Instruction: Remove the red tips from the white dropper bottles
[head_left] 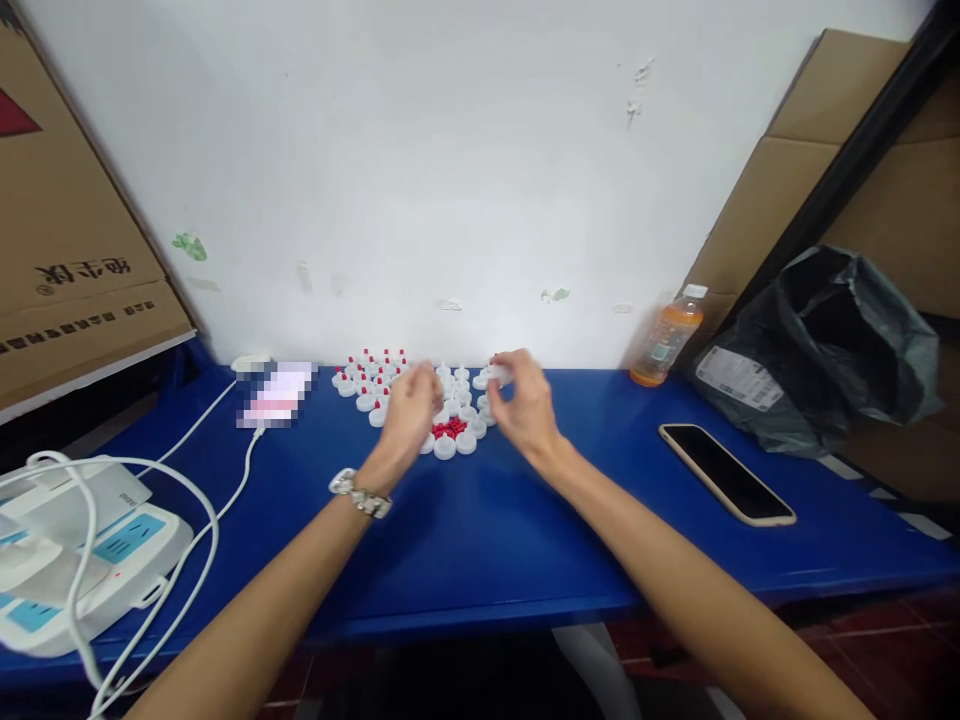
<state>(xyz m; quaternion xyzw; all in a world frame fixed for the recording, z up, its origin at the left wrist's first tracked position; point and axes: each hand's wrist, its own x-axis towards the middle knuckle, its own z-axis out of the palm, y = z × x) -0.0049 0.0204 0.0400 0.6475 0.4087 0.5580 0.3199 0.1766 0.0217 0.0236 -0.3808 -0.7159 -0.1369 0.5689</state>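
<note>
A cluster of several small white round caps (459, 395) lies on the blue table (480, 540) near the wall, some with red tips (367, 375) at the left. A little heap of tiny red pieces (449, 428) sits among them. My left hand (409, 410), with a watch on the wrist, hovers over the caps with fingers curled; what they hold is hidden. My right hand (525, 400) pinches a white cap (499, 374) just above the cluster's right side.
A dark phone (726, 472) lies face up at the right. An orange drink bottle (666, 338) stands by the wall, beside a black plastic bag (817, 345). White power strips (90, 550) and cables (217, 480) fill the left. Cardboard boxes (75, 200) lean on both sides.
</note>
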